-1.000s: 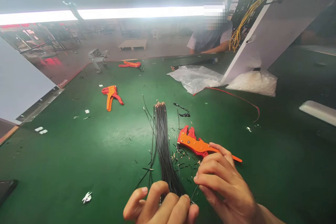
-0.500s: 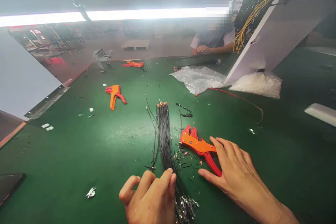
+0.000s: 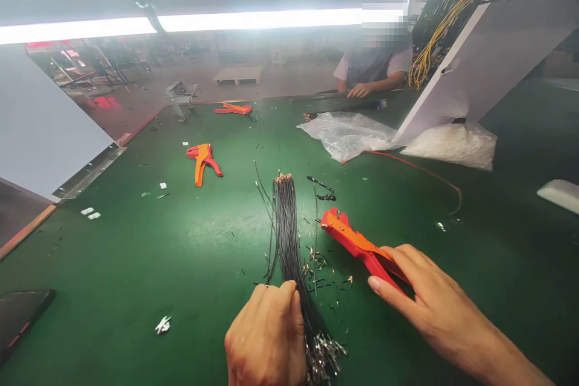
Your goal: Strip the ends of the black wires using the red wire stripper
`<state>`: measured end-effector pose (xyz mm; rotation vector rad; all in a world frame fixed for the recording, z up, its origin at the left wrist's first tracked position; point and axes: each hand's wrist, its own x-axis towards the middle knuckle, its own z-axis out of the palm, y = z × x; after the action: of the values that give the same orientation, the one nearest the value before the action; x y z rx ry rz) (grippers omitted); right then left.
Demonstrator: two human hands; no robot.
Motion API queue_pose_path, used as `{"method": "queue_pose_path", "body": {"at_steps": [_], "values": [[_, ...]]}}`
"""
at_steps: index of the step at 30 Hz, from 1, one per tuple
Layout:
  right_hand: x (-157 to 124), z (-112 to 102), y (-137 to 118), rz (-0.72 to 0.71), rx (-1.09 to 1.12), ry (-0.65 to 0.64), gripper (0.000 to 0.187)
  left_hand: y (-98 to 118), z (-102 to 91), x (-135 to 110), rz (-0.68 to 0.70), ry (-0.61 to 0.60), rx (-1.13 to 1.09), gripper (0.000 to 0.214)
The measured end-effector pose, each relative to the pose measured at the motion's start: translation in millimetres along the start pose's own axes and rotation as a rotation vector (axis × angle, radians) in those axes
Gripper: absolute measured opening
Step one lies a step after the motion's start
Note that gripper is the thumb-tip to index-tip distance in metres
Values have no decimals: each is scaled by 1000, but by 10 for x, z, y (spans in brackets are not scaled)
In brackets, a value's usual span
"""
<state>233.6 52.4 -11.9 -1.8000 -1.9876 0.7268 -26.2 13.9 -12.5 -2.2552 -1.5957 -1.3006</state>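
Note:
A bundle of thin black wires (image 3: 286, 235) lies on the green table (image 3: 136, 253), with bare copper tips at the far end and metal terminals (image 3: 323, 353) at the near end. My left hand (image 3: 266, 338) is closed on the near part of the bundle. My right hand (image 3: 420, 298) grips the handles of an orange-and-red wire stripper (image 3: 355, 242), lifted off the table with its jaws pointing away to the left. Small scraps of insulation (image 3: 319, 271) lie scattered between the bundle and the stripper.
A second orange stripper (image 3: 202, 160) lies at the left, a third (image 3: 234, 109) near the far edge. Clear plastic bags (image 3: 346, 132), a red wire (image 3: 416, 172), a slanted white panel (image 3: 479, 54). A person (image 3: 373, 69) sits across. A dark phone (image 3: 20, 313) lies at near left.
My right hand has closed on the stripper's handles and lifted it to the right. My left hand has slid forward along the bundle, leaving the terminals exposed.

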Motion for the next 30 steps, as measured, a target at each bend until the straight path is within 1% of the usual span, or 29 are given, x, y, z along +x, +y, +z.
{"method": "queue_pose_path", "body": {"at_steps": [2, 4, 5, 7, 10, 13, 15, 16, 20, 22, 25, 30], "values": [[-13, -89, -38, -7, 377, -147, 46, 15, -7, 13, -2, 10, 26, 12], [-24, -152, -89, -34, 819, -300, 50, 28, -17, 31, -4, 52, 85, 12], [-27, -166, -126, -47, 998, -372, 51, 33, -21, 38, 0, 68, 109, 14], [-31, -148, -212, -61, 1220, -490, 48, 38, -26, 43, 26, 68, 133, 16], [-51, -27, -314, -57, 1374, -576, 42, 36, -17, 25, 50, 36, 143, 17], [-105, 121, -334, 13, 1418, -600, 42, 33, 2, -2, 2, 21, 119, 16], [-139, 182, -333, 60, 1368, -602, 43, 33, 9, -7, -9, 3, 86, 16], [-149, 194, -340, 60, 1334, -610, 43, 35, 9, -4, 1, -2, 71, 15], [-132, 159, -434, -53, 1211, -677, 38, 61, -10, 30, 56, -19, 34, 14], [-112, 130, -496, -88, 1191, -718, 35, 81, -23, 45, 71, -39, 8, 15], [-99, 114, -554, -80, 1217, -759, 32, 106, -39, 55, 70, -24, -18, 16], [-112, 117, -584, -62, 1193, -749, 33, 120, -57, 63, 102, -35, 6, 16]]}}
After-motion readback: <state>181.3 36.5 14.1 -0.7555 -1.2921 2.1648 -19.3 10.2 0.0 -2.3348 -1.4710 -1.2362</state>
